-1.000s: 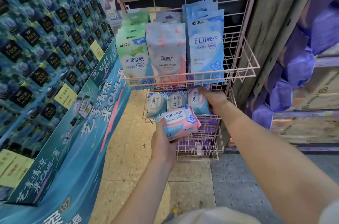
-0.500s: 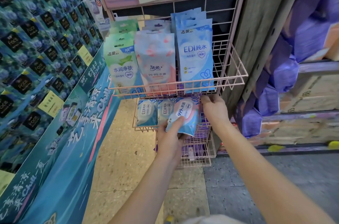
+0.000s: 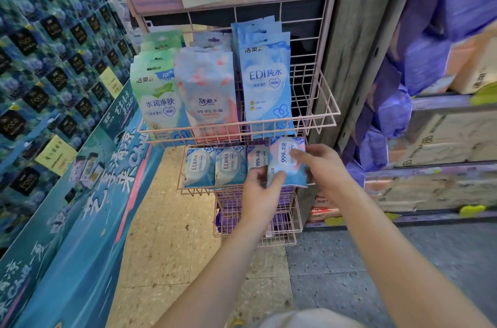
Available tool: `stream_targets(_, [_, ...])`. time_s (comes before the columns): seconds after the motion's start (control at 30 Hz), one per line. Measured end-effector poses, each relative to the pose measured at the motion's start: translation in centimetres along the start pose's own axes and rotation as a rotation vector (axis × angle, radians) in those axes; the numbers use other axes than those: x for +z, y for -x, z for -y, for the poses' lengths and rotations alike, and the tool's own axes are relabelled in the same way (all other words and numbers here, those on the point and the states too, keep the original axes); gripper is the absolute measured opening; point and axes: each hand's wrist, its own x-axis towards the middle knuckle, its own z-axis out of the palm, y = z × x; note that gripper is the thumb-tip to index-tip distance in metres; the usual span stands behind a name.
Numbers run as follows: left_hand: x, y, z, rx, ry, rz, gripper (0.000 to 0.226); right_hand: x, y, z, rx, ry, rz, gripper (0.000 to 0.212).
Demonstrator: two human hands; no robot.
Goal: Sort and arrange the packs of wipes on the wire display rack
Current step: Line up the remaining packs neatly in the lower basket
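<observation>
A pink wire display rack (image 3: 326,115) holds tall green, pink and blue wipes packs in its top basket. In the middle basket (image 3: 188,189) two blue EDI packs (image 3: 213,166) stand at the left, then a pink-and-blue 999 pack (image 3: 256,158). A second 999 pack (image 3: 286,163) stands upright at the right end of that row. My left hand (image 3: 259,193) pinches its lower left corner and my right hand (image 3: 320,163) holds its right side, thumb on its front.
A blue promotional display stacked with dark boxes (image 3: 53,85) runs along the left. Purple packs (image 3: 387,118) and cartons (image 3: 443,145) fill shelves at the right. A lower wire basket (image 3: 285,231) holds purple items. A wooden pillar (image 3: 363,32) stands right of the rack.
My left hand has raised the 999 pack from below the basket, turned it upright and moved it right into the row. My right hand has come onto its right side.
</observation>
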Motion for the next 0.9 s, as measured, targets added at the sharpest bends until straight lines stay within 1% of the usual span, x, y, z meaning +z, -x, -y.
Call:
stream_targets(0.07, [0.0, 0.0, -0.3, 0.07, -0.205, 0.055, 0.033, -0.4, -0.8, 0.0, -0.035, 0.033, -0.028, 0.032])
stream_targets(0.13, [0.1, -0.2, -0.3, 0.141, -0.347, 0.079, 0.041, -0.6, -1.4, -0.1, -0.071, 0.08, -0.059, 0.03])
stream_targets(0.2, [0.2, -0.6, -0.2, 0.188, -0.427, 0.067, 0.038, -0.6, -2.0, -0.3, -0.095, 0.174, -0.089, 0.031])
stream_targets(0.27, [0.2, -1.3, 0.1, 0.199, -0.49, 0.055, 0.035, -0.6, -2.7, -0.7, -0.114, 0.282, -0.118, 0.036])
stream_targets(0.37, [0.3, -2.5, 1.0, 0.186, -0.637, 0.032, 0.051, -0.3, -3.4, -1.1, -0.143, 0.35, -0.125, 0.037])
stream_targets(0.43, [0.6, -3.1, 1.4, 0.171, -0.679, 0.025, 0.055, -0.3, -3.4, -1.2, -0.169, 0.414, -0.125, 0.037])
stream_targets(0.5, [0.8, -3.3, 0.6, 0.18, -0.724, 0.04, 0.054, -0.4, -3.4, -1.3, -0.191, 0.48, -0.139, 0.037])
stream_targets(0.63, [1.5, -3.9, -0.6, 0.182, -0.894, 0.063, 0.05, -0.8, -3.4, -1.7, -0.211, 0.571, -0.17, 0.036])
stream_targets(0.73, [2.0, -4.1, -0.6, 0.177, -1.02, 0.099, 0.041, -1.0, -3.1, -1.9, -0.243, 0.603, -0.185, 0.031])
stream_targets(0.8, [2.0, -4.1, -0.4, 0.172, -1.07, 0.121, 0.041, -1.1, -3.1, -2.1, -0.261, 0.64, -0.177, 0.026])
stream_targets(0.83, [2.0, -4.1, -0.3, 0.169, -1.081, 0.127, 0.041, -1.1, -3.2, -2.3, -0.268, 0.665, -0.17, 0.026])
stream_targets(0.9, [2.0, -4.1, -0.3, 0.176, -1.145, 0.154, 0.043, -1.1, -3.4, -2.7, -0.262, 0.705, -0.156, 0.034])
